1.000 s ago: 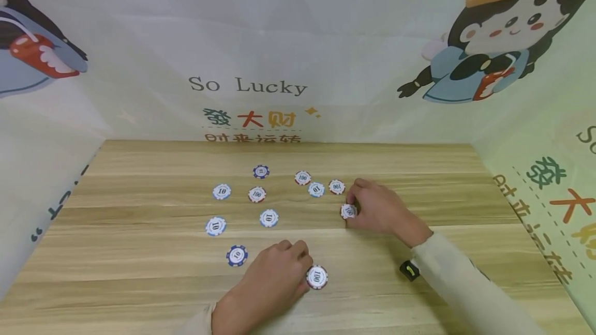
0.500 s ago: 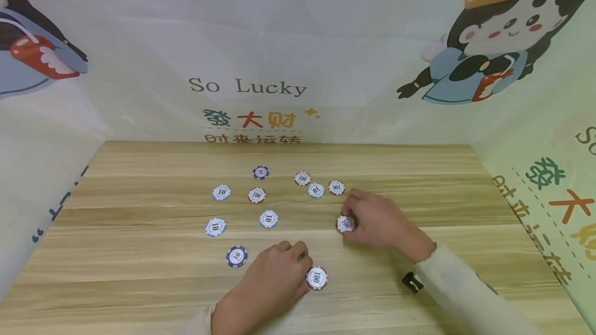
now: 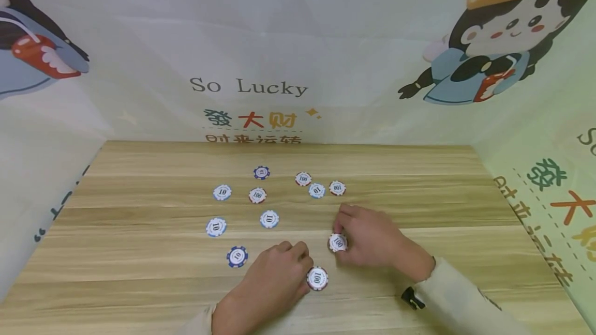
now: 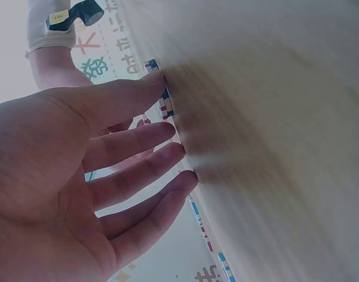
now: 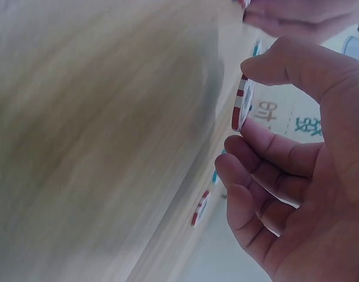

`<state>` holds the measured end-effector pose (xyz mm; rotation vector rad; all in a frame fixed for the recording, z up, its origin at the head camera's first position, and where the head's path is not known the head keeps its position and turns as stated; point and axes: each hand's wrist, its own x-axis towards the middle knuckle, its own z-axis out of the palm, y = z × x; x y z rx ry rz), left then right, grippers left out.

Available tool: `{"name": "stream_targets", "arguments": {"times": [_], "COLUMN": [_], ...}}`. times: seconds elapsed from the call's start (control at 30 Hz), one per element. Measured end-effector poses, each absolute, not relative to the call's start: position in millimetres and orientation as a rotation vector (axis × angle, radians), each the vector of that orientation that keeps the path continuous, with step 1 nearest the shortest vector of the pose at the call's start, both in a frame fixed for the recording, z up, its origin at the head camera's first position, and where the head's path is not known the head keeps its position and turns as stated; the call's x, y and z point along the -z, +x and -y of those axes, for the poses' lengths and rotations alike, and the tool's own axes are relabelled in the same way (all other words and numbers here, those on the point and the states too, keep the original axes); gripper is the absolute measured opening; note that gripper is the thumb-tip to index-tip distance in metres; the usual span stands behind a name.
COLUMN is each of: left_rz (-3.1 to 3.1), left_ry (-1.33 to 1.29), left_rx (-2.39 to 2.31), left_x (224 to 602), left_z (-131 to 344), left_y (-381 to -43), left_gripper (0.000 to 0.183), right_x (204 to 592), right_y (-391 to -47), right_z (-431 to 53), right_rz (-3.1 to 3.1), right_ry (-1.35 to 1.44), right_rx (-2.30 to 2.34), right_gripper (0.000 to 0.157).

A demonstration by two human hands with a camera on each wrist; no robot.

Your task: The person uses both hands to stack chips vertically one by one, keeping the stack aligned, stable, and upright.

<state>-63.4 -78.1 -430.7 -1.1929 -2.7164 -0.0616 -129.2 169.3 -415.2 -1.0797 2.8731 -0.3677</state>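
Note:
In the head view my left hand (image 3: 267, 284) rests low on the table. Thumb and finger pinch the left side of a small stack of poker chips (image 3: 318, 279), topped by a white face marked 100. Blue-white and red-white chip edges (image 4: 167, 104) show beside the thumb in the left wrist view. My right hand (image 3: 374, 239) pinches one red-edged poker chip marked 100 (image 3: 338, 243) between thumb and index finger, just beyond and right of the stack. In the right wrist view that chip (image 5: 242, 106) is tilted, held off the table, its other fingers loosely curled.
Several chips lie loose on the wooden table (image 3: 139, 252): a dark blue 10 (image 3: 237, 256), a light blue 10 (image 3: 269, 218), a red-edged 100 (image 3: 257, 195) and others farther back. Printed white cloth walls (image 3: 372, 87) stand behind and at both sides.
My right hand has drawn the red-edged 100 chip toward me and leftward, closer to the stack. My left hand and the loose chips have stayed where they were.

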Motion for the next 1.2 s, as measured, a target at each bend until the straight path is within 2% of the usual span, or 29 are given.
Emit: {"name": "stream_targets", "arguments": {"times": [0.63,1.2], "left_rz": [2.685,2.7], "left_ry": [-1.196,-1.183], "left_rx": [0.045,0.046], "left_x": [431,430], "left_z": [78,78], "left_y": [-63,-63], "left_gripper": [0.029,0.03], "right_x": [420,424], "right_y": [-100,-89], "right_z": [-149,-135], "right_rz": [-2.809,-2.813], "right_ry": [-1.252,-1.326], "right_rx": [0.367,0.362], "right_gripper": [0.035,0.033]}}
